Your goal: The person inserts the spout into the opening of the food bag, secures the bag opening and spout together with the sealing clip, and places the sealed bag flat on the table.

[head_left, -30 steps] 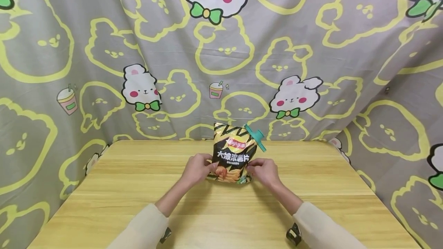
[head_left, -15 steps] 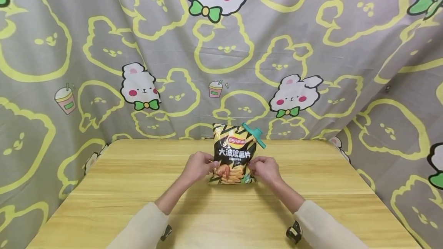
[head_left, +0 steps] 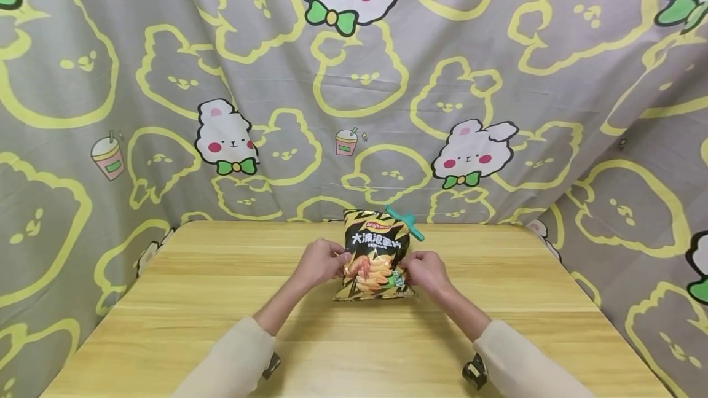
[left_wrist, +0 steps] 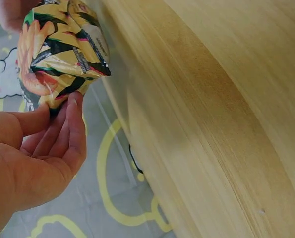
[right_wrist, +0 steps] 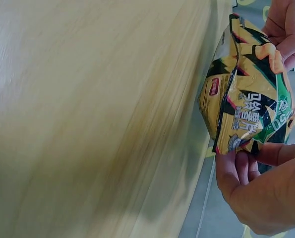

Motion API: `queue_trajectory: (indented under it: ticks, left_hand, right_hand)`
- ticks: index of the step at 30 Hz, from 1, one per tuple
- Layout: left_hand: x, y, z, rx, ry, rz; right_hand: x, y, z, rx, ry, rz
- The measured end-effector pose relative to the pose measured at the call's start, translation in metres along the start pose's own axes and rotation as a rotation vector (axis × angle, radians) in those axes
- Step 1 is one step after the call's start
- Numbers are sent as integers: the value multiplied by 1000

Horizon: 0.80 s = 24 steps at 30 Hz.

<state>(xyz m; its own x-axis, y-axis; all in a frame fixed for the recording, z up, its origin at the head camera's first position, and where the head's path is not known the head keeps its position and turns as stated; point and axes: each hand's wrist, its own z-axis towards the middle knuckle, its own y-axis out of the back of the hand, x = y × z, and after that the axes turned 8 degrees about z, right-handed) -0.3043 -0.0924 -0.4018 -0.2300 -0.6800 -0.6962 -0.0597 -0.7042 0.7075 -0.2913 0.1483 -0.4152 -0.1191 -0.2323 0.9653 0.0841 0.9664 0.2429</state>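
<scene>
A black and yellow bag of potato chips (head_left: 376,257) is held between both hands near the far side of the table. A teal bag clip (head_left: 405,223) sits across its upper right corner. My left hand (head_left: 321,261) pinches the bag's left edge, thumb in front; in the left wrist view the fingers (left_wrist: 74,130) curl behind that edge. On the opposite edge, my right hand (head_left: 427,272) pinches the bag between thumb and fingers, as the right wrist view of the bag (right_wrist: 249,94) also shows. The bag's top leans away, and its bottom seam faces the wrist cameras.
The wooden table (head_left: 182,300) carries the bag's shadow. A grey patterned curtain (head_left: 265,78) hangs behind the table and along both sides. Black wrist devices (head_left: 474,371) show under the sleeves.
The bag's top has tipped back, away from me, and its lower front has come more into view. Both hands keep their hold on its sides, with little shift.
</scene>
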Motion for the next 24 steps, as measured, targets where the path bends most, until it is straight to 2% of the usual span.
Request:
queue_trajectory:
  ticks: [8, 14, 18, 24]
  left_hand:
    - [1, -3, 6, 32, 36, 5]
    - [2, -4, 9, 35, 58, 18]
    - [4, -6, 9, 41, 84, 23]
    - [3, -7, 9, 57, 91, 39]
  right_hand:
    - [-1, 4, 4, 72, -9, -40]
    - [-3, 7, 9, 86, 27, -97]
    - [-4, 9, 11, 102, 11, -107]
    - [-5, 12, 10, 120, 3, -133]
